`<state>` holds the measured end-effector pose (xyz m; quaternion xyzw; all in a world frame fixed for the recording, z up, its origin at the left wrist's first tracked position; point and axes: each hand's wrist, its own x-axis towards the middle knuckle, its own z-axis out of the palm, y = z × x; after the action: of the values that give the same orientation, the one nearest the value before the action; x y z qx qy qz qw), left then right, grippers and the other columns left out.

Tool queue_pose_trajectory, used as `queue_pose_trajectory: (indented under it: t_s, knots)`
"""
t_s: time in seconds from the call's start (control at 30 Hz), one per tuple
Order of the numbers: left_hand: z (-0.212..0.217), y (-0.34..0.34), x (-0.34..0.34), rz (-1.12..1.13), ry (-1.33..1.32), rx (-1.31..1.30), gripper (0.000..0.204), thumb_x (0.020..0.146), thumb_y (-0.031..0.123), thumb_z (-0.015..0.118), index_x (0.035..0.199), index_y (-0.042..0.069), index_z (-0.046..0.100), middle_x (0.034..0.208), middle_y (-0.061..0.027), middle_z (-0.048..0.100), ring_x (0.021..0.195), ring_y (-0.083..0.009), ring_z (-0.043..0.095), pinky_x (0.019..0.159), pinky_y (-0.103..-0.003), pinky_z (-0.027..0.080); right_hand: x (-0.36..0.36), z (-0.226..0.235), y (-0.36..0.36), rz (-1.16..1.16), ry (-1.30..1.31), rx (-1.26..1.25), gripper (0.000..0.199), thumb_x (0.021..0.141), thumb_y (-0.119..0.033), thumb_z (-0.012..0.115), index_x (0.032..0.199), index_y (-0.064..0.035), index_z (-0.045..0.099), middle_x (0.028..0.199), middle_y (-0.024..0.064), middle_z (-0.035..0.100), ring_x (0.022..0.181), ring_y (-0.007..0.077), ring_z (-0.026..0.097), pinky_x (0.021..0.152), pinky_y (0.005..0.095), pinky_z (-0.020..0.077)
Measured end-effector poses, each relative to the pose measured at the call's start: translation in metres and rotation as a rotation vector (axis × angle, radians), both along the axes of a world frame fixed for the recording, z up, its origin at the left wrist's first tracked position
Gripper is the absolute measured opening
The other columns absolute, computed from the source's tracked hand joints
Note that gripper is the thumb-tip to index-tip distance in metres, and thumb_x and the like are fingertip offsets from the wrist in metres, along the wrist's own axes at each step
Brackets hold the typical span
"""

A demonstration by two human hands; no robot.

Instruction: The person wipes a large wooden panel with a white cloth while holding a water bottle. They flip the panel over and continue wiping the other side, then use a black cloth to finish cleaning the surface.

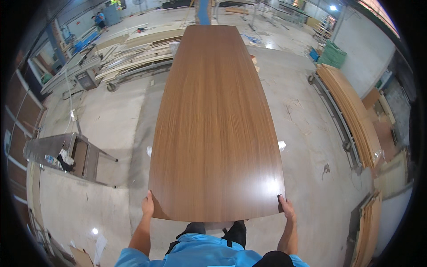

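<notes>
A long brown wood-grain panel [215, 120] stretches away from me, its near edge just in front of my body. My left hand [148, 204] is closed on the panel's left edge close to the near corner. At the near right corner, my right hand [287, 207] grips the opposite edge, thumb on the side and fingers mostly hidden beneath. White wrapped pieces [282, 145] poke out from under both long sides; what carries the panel underneath is hidden.
Left stands a metal cart [66, 155] with cloths and a bottle on it. Behind it, a low trolley holds stacked boards [133, 62]. On the right, a wheeled rack carries upright panels [351, 111]; more boards [368, 229] lean nearer. A blue pillar [204, 12] rises beyond the panel's far end.
</notes>
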<state>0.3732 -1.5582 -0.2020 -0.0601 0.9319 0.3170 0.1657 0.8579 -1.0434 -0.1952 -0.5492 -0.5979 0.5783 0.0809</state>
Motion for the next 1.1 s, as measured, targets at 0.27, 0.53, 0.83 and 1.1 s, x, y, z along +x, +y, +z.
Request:
queue_pose_trajectory:
  t_s: [0.27, 0.53, 0.83, 1.1]
  knots:
    - [0.022, 0.054, 0.088, 0.173, -0.059, -0.029, 0.095, 0.100, 0.073, 0.032, 0.124, -0.014, 0.064, 0.125, -0.0334, 0.066, 0.127, -0.0475, 0.057, 0.108, -0.047, 0.042, 0.049, 0.025, 0.096, 0.028, -0.141, -0.072, 0.078, 0.092, -0.062, 0.067, 0.119, 0.0113, 0.068, 0.108, 0.0155, 0.073, 0.103, 0.0228, 0.067, 0.092, 0.0359, 0.0513]
    - [0.043, 0.205, 0.253, 0.182, -0.183, 0.041, 0.092, 0.101, 0.071, 0.029, 0.121, -0.010, 0.066, 0.121, -0.0351, 0.066, 0.122, -0.0476, 0.060, 0.104, -0.050, 0.045, 0.125, 0.071, 0.288, 0.018, -0.389, 0.130, 0.098, 0.087, -0.068, 0.068, 0.133, 0.0169, 0.054, 0.129, 0.0258, 0.064, 0.118, 0.0313, 0.063, 0.101, 0.0402, 0.0491]
    - [0.024, 0.217, 0.253, 0.334, -0.313, 0.180, 0.100, 0.098, 0.075, 0.035, 0.134, -0.016, 0.055, 0.131, -0.0323, 0.062, 0.125, -0.0400, 0.060, 0.107, -0.045, 0.043, 0.130, 0.098, 0.290, 0.162, -0.201, 0.113, 0.079, 0.095, -0.061, 0.064, 0.121, 0.0140, 0.064, 0.110, 0.0161, 0.069, 0.100, 0.0225, 0.064, 0.086, 0.0373, 0.0518]
    - [-0.017, 0.190, 0.250, 0.326, -0.342, 0.425, 0.099, 0.099, 0.075, 0.034, 0.126, -0.016, 0.061, 0.121, -0.0297, 0.067, 0.121, -0.0389, 0.061, 0.105, -0.044, 0.043, 0.122, 0.230, 0.256, 0.161, -0.356, 0.338, 0.068, 0.095, -0.060, 0.065, 0.095, 0.0076, 0.067, 0.086, 0.0060, 0.063, 0.082, 0.0157, 0.054, 0.073, 0.0330, 0.0468]
